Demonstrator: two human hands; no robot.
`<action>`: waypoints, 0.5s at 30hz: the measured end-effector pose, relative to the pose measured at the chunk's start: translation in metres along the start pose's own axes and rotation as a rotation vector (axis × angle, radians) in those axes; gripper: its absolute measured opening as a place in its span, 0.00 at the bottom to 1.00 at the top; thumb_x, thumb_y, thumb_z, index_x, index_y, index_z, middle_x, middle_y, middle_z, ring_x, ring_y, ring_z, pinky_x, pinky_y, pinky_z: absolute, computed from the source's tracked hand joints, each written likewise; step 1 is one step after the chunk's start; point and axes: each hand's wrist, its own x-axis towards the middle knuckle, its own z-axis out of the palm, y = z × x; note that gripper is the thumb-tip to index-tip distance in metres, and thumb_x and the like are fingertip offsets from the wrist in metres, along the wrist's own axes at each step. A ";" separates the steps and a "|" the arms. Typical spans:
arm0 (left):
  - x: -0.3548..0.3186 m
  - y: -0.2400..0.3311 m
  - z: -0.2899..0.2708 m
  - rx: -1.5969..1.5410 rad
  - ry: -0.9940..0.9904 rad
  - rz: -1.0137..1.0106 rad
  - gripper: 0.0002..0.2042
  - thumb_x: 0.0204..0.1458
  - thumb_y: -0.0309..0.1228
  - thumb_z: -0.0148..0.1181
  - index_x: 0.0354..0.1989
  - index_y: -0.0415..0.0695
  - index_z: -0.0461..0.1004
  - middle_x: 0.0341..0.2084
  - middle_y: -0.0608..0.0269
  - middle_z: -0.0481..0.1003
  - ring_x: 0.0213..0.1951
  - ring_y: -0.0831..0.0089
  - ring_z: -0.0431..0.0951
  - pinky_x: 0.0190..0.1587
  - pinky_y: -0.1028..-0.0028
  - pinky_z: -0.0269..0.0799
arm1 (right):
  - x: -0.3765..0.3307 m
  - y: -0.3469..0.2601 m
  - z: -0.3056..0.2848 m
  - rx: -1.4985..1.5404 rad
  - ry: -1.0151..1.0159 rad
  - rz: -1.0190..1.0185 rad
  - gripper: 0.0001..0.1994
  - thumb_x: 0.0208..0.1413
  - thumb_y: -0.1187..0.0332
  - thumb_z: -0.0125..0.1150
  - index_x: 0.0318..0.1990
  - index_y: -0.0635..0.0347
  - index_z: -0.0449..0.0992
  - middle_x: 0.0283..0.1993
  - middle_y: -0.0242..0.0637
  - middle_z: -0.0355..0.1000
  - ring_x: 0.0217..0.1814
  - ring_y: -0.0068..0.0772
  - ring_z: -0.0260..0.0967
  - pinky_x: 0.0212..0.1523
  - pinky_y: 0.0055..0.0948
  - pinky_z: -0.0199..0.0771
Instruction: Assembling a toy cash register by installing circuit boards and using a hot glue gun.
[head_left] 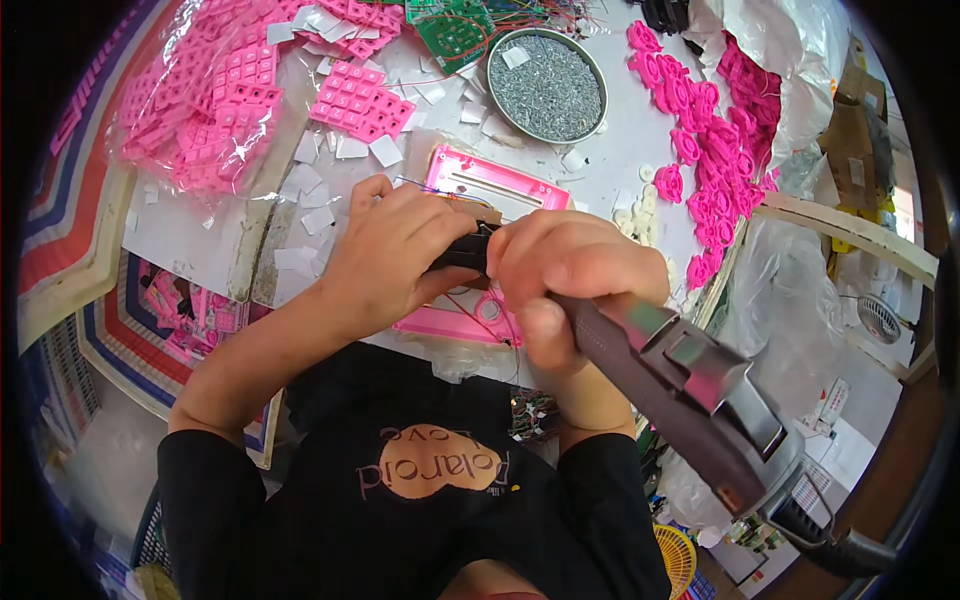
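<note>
Left hand (395,255) and right hand (570,275) curled shut, knuckles nearly touching at frame centre, forearms rising from the lower edge, black sleeves pushed up.

Both hands crowd the middle of the table: the left hand (390,255) and the right hand (570,275) meet over the pink plastic case (490,185), and the grey power screwdriver (690,385) slants across the near right side. Behind the case a round tin of screws (547,85) blocks the way. The left side is filled with pink keypad sheets (225,95) and scattered white paper squares (310,200); a heap of pink rubber parts (705,150) lines the right. Bare table (620,150) shows only between tin and heap.
</note>
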 end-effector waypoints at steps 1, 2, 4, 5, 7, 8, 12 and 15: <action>0.001 0.002 0.000 -0.014 0.006 0.001 0.22 0.44 0.39 0.72 0.49 0.52 0.73 0.40 0.71 0.75 0.43 0.68 0.73 0.49 0.60 0.55 | 0.001 -0.001 0.000 -0.011 -0.010 0.002 0.16 0.60 0.67 0.66 0.44 0.54 0.61 0.22 0.36 0.67 0.23 0.34 0.66 0.30 0.36 0.75; 0.002 0.002 -0.001 -0.017 0.008 -0.001 0.22 0.44 0.39 0.72 0.48 0.52 0.73 0.40 0.71 0.76 0.43 0.68 0.73 0.49 0.60 0.55 | 0.002 -0.001 0.001 -0.014 -0.009 -0.002 0.16 0.60 0.67 0.66 0.44 0.54 0.61 0.22 0.36 0.67 0.23 0.34 0.66 0.30 0.36 0.75; 0.003 0.003 -0.002 -0.023 0.011 -0.002 0.21 0.45 0.39 0.72 0.48 0.51 0.73 0.41 0.71 0.76 0.43 0.68 0.73 0.49 0.60 0.54 | 0.003 0.000 0.004 -0.024 0.003 -0.003 0.16 0.60 0.67 0.67 0.42 0.54 0.62 0.22 0.36 0.68 0.23 0.34 0.67 0.30 0.36 0.75; 0.002 0.003 -0.001 -0.020 0.013 0.001 0.21 0.45 0.39 0.72 0.48 0.51 0.73 0.41 0.71 0.76 0.43 0.68 0.73 0.50 0.60 0.54 | 0.004 0.000 0.005 -0.031 0.013 -0.001 0.16 0.59 0.67 0.67 0.42 0.54 0.62 0.22 0.36 0.68 0.24 0.34 0.67 0.30 0.36 0.76; 0.001 0.000 0.001 -0.012 0.018 0.008 0.21 0.45 0.39 0.72 0.47 0.50 0.73 0.41 0.71 0.76 0.43 0.68 0.73 0.50 0.60 0.54 | 0.004 0.002 0.006 -0.031 0.013 0.017 0.16 0.59 0.67 0.67 0.42 0.55 0.62 0.22 0.36 0.68 0.24 0.33 0.68 0.31 0.36 0.76; 0.000 -0.001 0.002 -0.009 0.012 0.011 0.21 0.45 0.39 0.72 0.47 0.50 0.73 0.41 0.71 0.76 0.43 0.68 0.73 0.50 0.60 0.54 | 0.003 0.005 0.004 -0.024 0.002 0.033 0.16 0.59 0.67 0.68 0.43 0.55 0.63 0.22 0.36 0.68 0.24 0.33 0.68 0.31 0.37 0.76; 0.000 -0.001 0.001 0.019 0.001 0.022 0.22 0.44 0.40 0.72 0.46 0.49 0.74 0.40 0.70 0.76 0.43 0.68 0.73 0.49 0.59 0.56 | 0.002 0.012 -0.010 0.091 -0.061 0.116 0.21 0.56 0.68 0.69 0.51 0.59 0.65 0.23 0.34 0.69 0.25 0.31 0.69 0.33 0.36 0.76; 0.001 0.001 0.001 0.060 -0.014 0.040 0.21 0.44 0.41 0.72 0.46 0.50 0.75 0.41 0.70 0.76 0.44 0.68 0.73 0.49 0.59 0.56 | 0.007 0.022 -0.025 0.320 -0.049 0.085 0.30 0.47 0.73 0.71 0.59 0.64 0.64 0.32 0.38 0.74 0.34 0.29 0.73 0.39 0.31 0.75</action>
